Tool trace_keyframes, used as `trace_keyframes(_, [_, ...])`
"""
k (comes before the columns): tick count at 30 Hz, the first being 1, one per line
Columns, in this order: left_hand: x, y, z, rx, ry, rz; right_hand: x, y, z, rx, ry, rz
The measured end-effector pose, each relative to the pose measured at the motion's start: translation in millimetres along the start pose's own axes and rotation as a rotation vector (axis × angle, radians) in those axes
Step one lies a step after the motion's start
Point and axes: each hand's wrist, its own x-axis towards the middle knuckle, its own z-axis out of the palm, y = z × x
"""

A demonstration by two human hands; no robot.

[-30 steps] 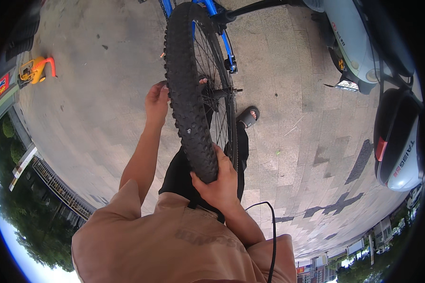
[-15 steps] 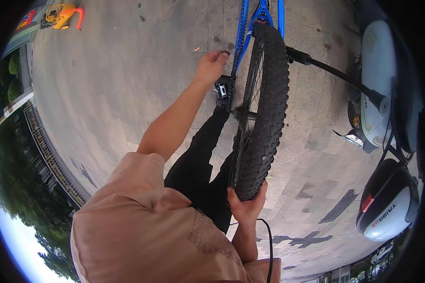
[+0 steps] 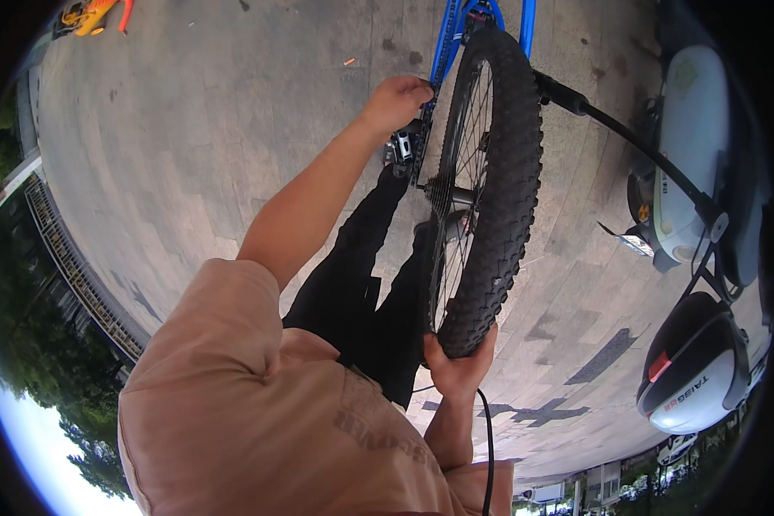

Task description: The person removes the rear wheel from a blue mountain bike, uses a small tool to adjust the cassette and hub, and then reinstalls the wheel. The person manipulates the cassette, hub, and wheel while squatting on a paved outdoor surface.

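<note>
A knobby black bicycle tyre (image 3: 512,172) on a spoked wheel stands tilted in front of me. My right hand (image 3: 460,368) grips the near end of the wheel, thumb and fingers on either side of the tyre. The wheel's cassette (image 3: 439,194) faces left. Beyond the wheel is a blue bike frame (image 3: 525,30), with a chain (image 3: 443,52) running along its left side. My left hand (image 3: 400,101) is closed in a pinch, fingertips at the chain and frame; what they hold, if anything, is hidden. A black and silver part (image 3: 402,146) hangs just below it.
A black bar (image 3: 632,133) reaches right from beside the wheel. White scooters (image 3: 692,138) with a black and white top box (image 3: 701,365) stand at the right. A yellow machine with an orange hose (image 3: 99,13) is far left on the paving (image 3: 189,146). A black cable (image 3: 488,447) hangs by my right forearm.
My left hand has moved right and slightly away, up to the chain and frame. My right hand keeps its grip as the wheel shifts slightly right and turns, showing more spokes.
</note>
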Motion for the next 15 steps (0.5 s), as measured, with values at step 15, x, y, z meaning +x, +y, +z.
trace_keyframes(15, [-40.9,34.4,7.6,0.192,-0.126,0.047,-5.3,5.4,2.0,0.087,0.031,0.041])
